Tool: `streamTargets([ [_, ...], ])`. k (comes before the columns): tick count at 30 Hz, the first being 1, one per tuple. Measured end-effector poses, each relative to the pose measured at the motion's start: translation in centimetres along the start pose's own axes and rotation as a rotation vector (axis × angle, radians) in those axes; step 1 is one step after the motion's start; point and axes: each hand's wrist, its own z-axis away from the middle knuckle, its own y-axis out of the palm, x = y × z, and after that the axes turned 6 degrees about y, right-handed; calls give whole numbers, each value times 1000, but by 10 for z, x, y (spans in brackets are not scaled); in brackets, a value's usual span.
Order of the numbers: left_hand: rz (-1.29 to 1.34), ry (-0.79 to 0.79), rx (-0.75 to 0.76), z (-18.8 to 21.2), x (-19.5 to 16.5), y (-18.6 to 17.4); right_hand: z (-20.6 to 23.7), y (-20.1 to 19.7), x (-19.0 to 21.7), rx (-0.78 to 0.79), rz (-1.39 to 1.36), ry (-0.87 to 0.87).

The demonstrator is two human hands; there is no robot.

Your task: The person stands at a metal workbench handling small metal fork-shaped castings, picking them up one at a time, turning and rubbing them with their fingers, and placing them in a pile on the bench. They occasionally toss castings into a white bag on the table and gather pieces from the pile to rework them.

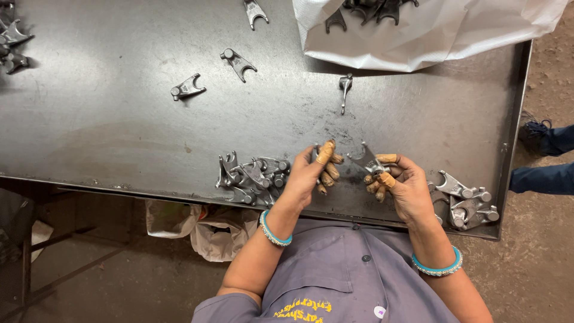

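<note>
Over the near edge of the steel surface (119, 131), the right hand (406, 188) pinches a forked metal part (366, 160) in taped fingers (387, 158), while the left hand (308, 173) curls loosely closed around another part, mostly hidden, beside a pile of parts (254, 178).

Single view from a head-worn camera, which looked almost straight down from above the person's own chest. The grey shirt front (335, 281) filled the lower middle of the frame, and both forearms reached up and away from the lens toward the steel table (119, 119). The table's near edge ran across the lower third, and its far part passed out of the top. The hands sat near the camera, just below frame centre. The bare floor (544, 263) showed at right and below. No second view existed, so no overlap applied.
</note>
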Motion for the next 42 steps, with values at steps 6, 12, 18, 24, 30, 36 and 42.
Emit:
streamTargets([
  [6, 24, 81, -35, -3, -33, -2, -2, -1, -2, -33, -59, 51],
  [12, -27, 240, 88, -76, -72, 34, 3, 5, 2, -22, -42, 90],
  [18, 145, 463, 285, -193, -124, 90, 8, 46, 32, -78, 804, 432],
  [24, -194, 684, 324, -175, -137, 45, -5, 110, 40, 202, 950, 111],
  [30, -742, 656, -329, -96, -168, -110, -48, 114, 54, 23, 1060, -472],
  [36, -1117, 89, -893, -51, -204, -212, -107, 98, 98, -126, 1405, -794],
  [42, -1350, 154, -604, -103, -205, -183, -129, 104, 101, 10, 1525, -840],
])
